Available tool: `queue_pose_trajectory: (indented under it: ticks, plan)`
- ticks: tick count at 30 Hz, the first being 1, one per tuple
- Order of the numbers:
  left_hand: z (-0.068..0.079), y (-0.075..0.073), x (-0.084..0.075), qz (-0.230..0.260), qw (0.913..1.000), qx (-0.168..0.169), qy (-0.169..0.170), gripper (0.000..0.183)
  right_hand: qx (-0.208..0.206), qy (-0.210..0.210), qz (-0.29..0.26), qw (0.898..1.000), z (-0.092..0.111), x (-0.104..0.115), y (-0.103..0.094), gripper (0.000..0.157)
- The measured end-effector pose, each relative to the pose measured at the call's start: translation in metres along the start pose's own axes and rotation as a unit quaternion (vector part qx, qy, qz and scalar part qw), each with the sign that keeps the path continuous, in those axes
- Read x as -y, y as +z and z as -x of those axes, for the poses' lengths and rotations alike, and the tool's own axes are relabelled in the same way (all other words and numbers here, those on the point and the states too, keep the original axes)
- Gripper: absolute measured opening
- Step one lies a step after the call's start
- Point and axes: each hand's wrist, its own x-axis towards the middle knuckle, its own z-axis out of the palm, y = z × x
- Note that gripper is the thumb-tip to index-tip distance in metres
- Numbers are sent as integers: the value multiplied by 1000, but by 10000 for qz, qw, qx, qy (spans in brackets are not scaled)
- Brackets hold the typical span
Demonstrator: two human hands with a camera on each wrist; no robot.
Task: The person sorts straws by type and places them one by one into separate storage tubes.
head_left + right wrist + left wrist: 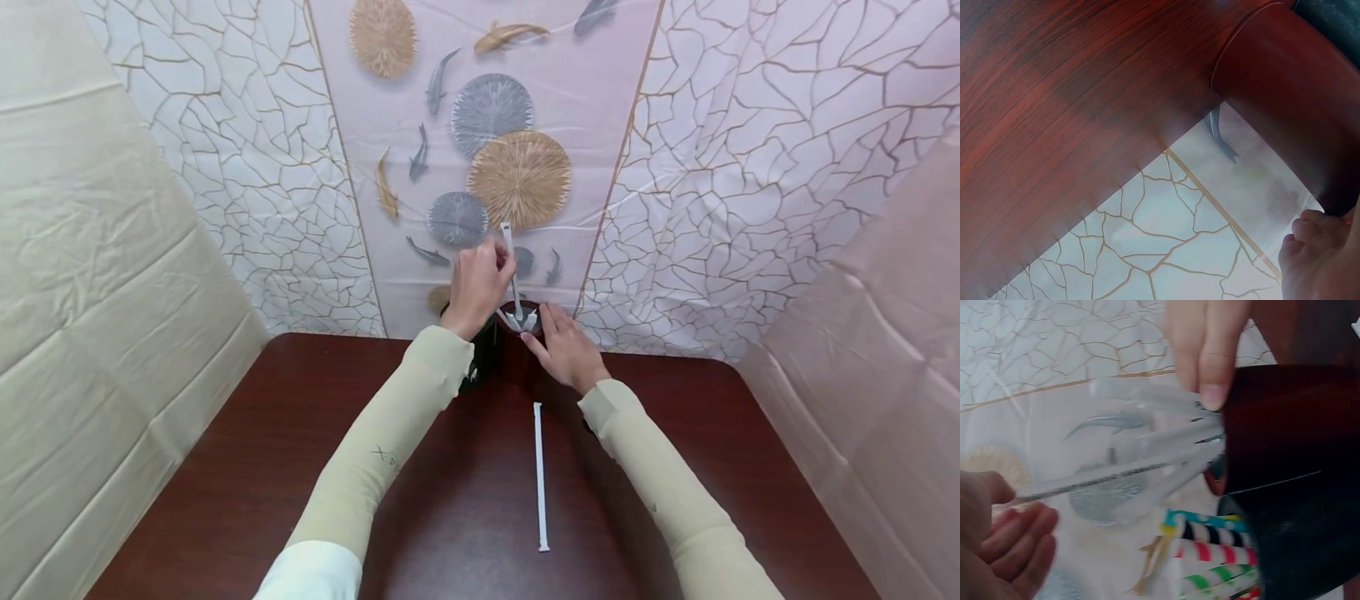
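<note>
My left hand [477,283] pinches the upper part of a white paper-wrapped straw [512,262]. Its lower end is inside a dark red cup [517,358], near the back of the table. Several more wrapped straws [1147,437] fan out of the cup's mouth in the left wrist view. At the cup's right side, my right hand [572,348] holds the rim, thumb at the front and fingers farther round. Touching the red cup on its left stands a black cup [1310,531] with several striped straws [1216,553], partly behind my left wrist in the head view.
One white wrapped straw [541,475] lies lengthwise on the dark brown table [450,517], in front of the cups and between my arms. A patterned backdrop [690,200] rises behind the table's back edge, with cream cloth [97,350] along the sides.
</note>
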Motion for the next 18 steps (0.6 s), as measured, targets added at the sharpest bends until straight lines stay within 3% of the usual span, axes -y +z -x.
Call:
queue_pose_trajectory:
  ticks: [5, 12, 18]
  plan:
    - [3, -1, 7, -228, 9994, 224, -135, 27, 55, 16, 8, 10000, -1, 0, 1, 89]
    - [0, -26, 5, -305, 9992, 255, -67, 27, 0, 15, 9, 10000, -3, -1, 0, 89]
    - [8, -41, 1, -527, 9976, 454, 10, 27, 30, 26, -50, 10000, -2, -1, 2, 89]
